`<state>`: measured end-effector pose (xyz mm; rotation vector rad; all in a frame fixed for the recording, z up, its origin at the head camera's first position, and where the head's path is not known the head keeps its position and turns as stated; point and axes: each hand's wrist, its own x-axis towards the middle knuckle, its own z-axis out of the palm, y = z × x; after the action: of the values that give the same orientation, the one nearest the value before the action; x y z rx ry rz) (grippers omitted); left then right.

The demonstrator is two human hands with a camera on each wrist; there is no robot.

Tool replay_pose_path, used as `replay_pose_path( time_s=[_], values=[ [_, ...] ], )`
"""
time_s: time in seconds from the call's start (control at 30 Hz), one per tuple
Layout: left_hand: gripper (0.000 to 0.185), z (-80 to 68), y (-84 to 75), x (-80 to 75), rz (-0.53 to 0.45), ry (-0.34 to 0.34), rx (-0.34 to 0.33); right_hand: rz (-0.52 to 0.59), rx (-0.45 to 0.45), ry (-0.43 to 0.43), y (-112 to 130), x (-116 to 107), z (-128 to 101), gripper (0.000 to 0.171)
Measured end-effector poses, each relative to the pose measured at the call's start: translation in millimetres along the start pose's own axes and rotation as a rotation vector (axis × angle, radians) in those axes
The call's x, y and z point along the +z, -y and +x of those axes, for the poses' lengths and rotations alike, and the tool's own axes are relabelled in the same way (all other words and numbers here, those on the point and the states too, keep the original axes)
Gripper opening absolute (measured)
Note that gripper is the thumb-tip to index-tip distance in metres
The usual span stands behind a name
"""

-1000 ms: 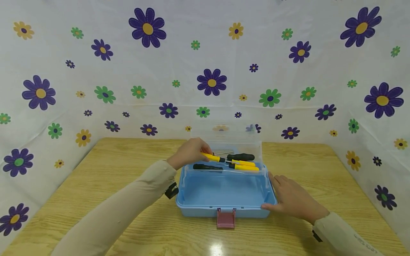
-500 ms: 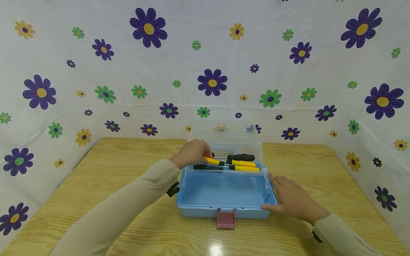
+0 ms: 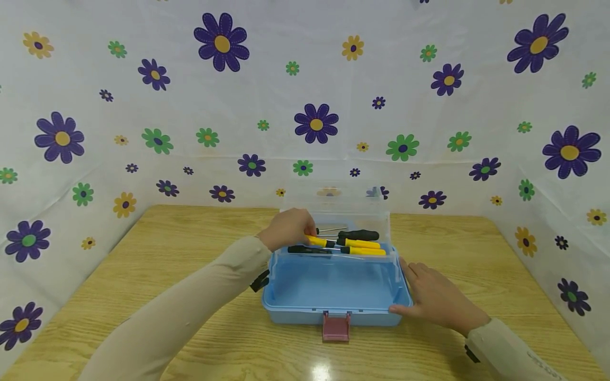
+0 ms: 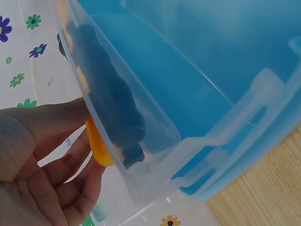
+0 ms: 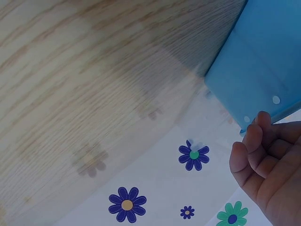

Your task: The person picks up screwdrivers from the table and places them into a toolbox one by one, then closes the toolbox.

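My left hand (image 3: 289,228) pinches the yellow handle of a screwdriver (image 3: 320,241) in the clear tray (image 3: 392,233) of a blue toolbox (image 3: 333,316). In the left wrist view, the yellow handle (image 4: 97,146) shows between thumb and fingers behind the clear tray wall. Two more yellow-handled screwdrivers, one of them lower (image 3: 366,251), lie to its right. A black-handled screwdriver (image 3: 359,234) lies behind them and a black handle (image 3: 305,249) in front. My right hand (image 3: 436,296) holds the toolbox's right front corner, thumb on the rim, fingers along the outer side.
The toolbox stands on a wooden table (image 3: 190,317), its clear lid (image 3: 333,198) raised at the back. A pink latch (image 3: 335,328) hangs down at its front. A white flowered cloth (image 3: 267,95) rises behind the table and along both sides.
My left hand has moved slightly right and down with the yellow screwdriver, bringing it lower among the other tools in the tray. The right hand stays at the toolbox corner.
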<state>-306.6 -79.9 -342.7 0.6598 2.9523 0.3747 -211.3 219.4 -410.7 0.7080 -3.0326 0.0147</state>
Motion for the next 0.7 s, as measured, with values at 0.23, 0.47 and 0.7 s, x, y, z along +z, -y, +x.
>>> replay_pose_path(
  time_s=[0.23,0.47,0.7],
  values=[
    [0.012,3.1,2.9,0.7,0.036,0.032,0.020,-0.003,-0.029,-0.037,-1.5,1.2,-0.8,0.111],
    [0.012,5.0,4.6,-2.1,0.033,0.054,0.016,-0.009,-0.030,-0.040,-1.5,0.7,-0.9,0.111],
    [0.009,4.2,8.6,-5.2,0.009,0.075,0.011,-0.013,-0.035,-0.041,-1.4,0.1,-0.8,0.110]
  ],
)
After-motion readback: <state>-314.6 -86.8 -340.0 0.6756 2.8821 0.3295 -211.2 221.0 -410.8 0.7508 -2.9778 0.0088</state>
